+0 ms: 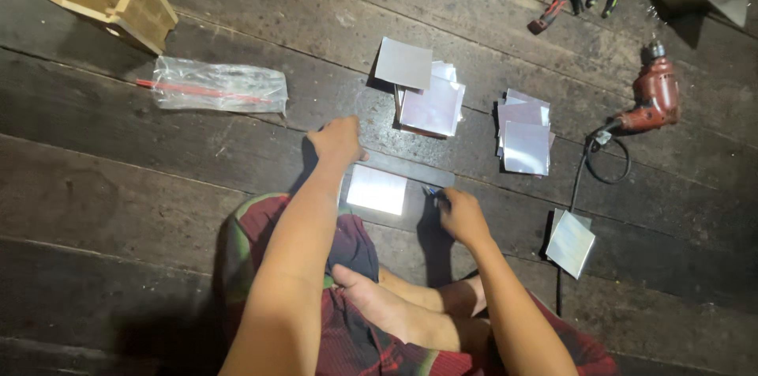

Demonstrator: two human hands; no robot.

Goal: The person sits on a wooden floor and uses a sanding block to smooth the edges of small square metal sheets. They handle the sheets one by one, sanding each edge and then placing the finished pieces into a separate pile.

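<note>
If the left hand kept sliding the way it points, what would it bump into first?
Probably the stack of shiny metal squares, which lies just ahead and a little to the side of the left hand; bare floor lies between.

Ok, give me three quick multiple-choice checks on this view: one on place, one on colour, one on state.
1. Where does the electric drill lie?
A. far right of the floor
B. beside the plastic bag
C. on the person's lap

2. What colour is the drill's body?
A. blue
B. red
C. yellow

3. What is the left hand doing?
A. lifting the drill
B. resting in the lap
C. pressing down beside the shiny metal sheet

Answers: 1 A, it lies right of the sheet stacks. 2 B, its casing is red. 3 C, it lies flat at the sheet's left edge, while the right hand holds a small tool at the other edge.
</note>
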